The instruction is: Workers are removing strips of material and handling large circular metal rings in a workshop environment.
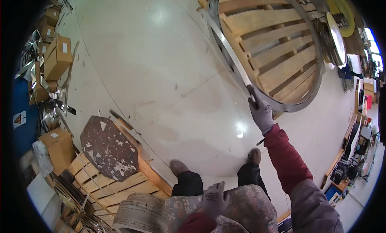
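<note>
My right hand (262,114), in a grey glove, reaches forward with its fingers closed on a flat shiny metal strip (231,52) at the near left rim of a large metal band coil (290,107). The strip runs up along the coil's left side. The ring-shaped coil lies on a wooden pallet (277,44), whose slats show through its open middle. My left hand (215,199), gloved too, is low in front of my flower-patterned apron (249,205), apart from the coil. Its fingers point forward and look loosely stretched, with nothing seen in them.
At left, a scuffed dark octagonal board (108,148) lies on another pallet (108,188), near a stack of round coils (140,213). Cardboard boxes (58,58) and metal scraps line the left wall. More coils (329,40) stand at far right. A workbench (341,172) runs along the right.
</note>
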Action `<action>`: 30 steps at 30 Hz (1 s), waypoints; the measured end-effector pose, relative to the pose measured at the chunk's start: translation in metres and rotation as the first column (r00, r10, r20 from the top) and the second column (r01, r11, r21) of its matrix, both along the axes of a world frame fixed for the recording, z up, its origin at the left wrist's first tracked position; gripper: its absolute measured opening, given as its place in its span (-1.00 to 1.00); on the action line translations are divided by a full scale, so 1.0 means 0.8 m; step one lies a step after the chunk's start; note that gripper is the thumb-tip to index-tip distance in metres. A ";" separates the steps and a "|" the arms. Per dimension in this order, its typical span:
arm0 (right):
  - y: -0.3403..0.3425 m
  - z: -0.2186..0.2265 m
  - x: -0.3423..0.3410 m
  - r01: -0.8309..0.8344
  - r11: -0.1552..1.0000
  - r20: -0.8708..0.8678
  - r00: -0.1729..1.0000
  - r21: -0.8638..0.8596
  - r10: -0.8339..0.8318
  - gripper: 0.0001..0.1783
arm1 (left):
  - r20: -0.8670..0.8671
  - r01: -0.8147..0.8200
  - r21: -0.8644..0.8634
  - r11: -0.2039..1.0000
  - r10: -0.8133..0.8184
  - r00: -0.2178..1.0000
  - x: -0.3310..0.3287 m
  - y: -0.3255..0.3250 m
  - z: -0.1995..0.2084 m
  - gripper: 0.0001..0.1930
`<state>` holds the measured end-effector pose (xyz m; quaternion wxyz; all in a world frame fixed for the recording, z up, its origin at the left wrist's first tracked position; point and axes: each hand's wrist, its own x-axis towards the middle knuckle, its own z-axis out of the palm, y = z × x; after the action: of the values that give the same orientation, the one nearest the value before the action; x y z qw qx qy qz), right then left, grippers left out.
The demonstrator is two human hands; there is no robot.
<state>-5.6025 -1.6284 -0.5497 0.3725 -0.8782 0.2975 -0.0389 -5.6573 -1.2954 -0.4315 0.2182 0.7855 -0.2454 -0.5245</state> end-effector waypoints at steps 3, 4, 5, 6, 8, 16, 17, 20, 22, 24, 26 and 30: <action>0.025 0.074 0.055 0.074 0.988 -0.007 0.997 -0.137 -0.075 -0.36 | 0.226 -0.047 0.006 0.999 0.044 0.973 0.003 0.047 -0.009 -0.58; 0.025 0.044 0.044 0.139 0.974 0.196 0.975 -0.180 -0.103 -0.42 | 0.130 0.034 0.110 0.993 -0.048 0.990 0.016 0.050 0.012 -0.54; 0.015 0.020 0.011 0.167 0.968 0.204 0.971 -0.186 -0.128 -0.42 | 0.138 0.061 0.103 0.993 -0.075 0.988 0.035 0.043 0.043 -0.54; 0.003 -0.002 -0.029 0.070 0.977 -0.099 0.991 -0.201 -0.091 -0.41 | 0.145 0.110 0.011 0.994 -0.110 0.983 0.053 0.036 0.075 -0.52; 0.029 -0.011 -0.017 0.003 0.991 -0.356 0.933 -0.133 -0.051 -0.40 | 0.170 0.190 -0.077 0.979 -0.175 0.970 0.117 0.031 0.118 -0.49; 0.091 0.034 0.096 0.378 0.917 -0.111 0.924 0.127 -0.365 -0.36 | -0.036 -0.168 0.225 0.960 0.181 0.983 0.331 -0.021 0.276 -0.21; 0.093 0.035 0.103 0.396 0.908 -0.111 0.917 0.138 -0.383 -0.37 | -0.036 -0.160 0.221 0.962 0.172 0.985 0.341 -0.025 0.278 -0.21; 0.057 0.072 0.154 0.395 0.909 -0.069 0.919 0.134 -0.389 -0.35 | -0.306 0.115 0.372 0.921 0.004 0.952 0.386 -0.057 0.276 -0.03; 0.018 0.112 0.209 0.379 0.915 0.019 0.923 0.135 -0.385 -0.34 | -0.201 0.129 0.257 0.958 -0.078 0.976 0.427 -0.082 0.260 -0.12; 0.000 0.161 0.277 0.413 0.907 0.194 0.886 0.080 -0.420 -0.35 | -0.045 0.172 0.109 0.979 -0.168 0.985 0.472 -0.092 0.219 -0.23; -0.006 0.125 0.301 0.518 0.849 0.435 0.792 -0.104 -0.429 -0.36 | -0.034 0.224 0.078 0.972 -0.222 0.975 0.520 -0.110 0.162 -0.25; 0.030 -0.065 0.233 0.425 0.870 -0.149 0.871 -0.251 -0.468 -0.34 | 0.121 0.474 0.040 0.880 -0.475 0.872 0.591 -0.104 0.032 -0.33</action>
<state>-5.4159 -1.6043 -0.6015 0.2256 -0.8186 0.5242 -0.0647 -5.1846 -1.3790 -0.4061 0.0632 0.7340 -0.4415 -0.5121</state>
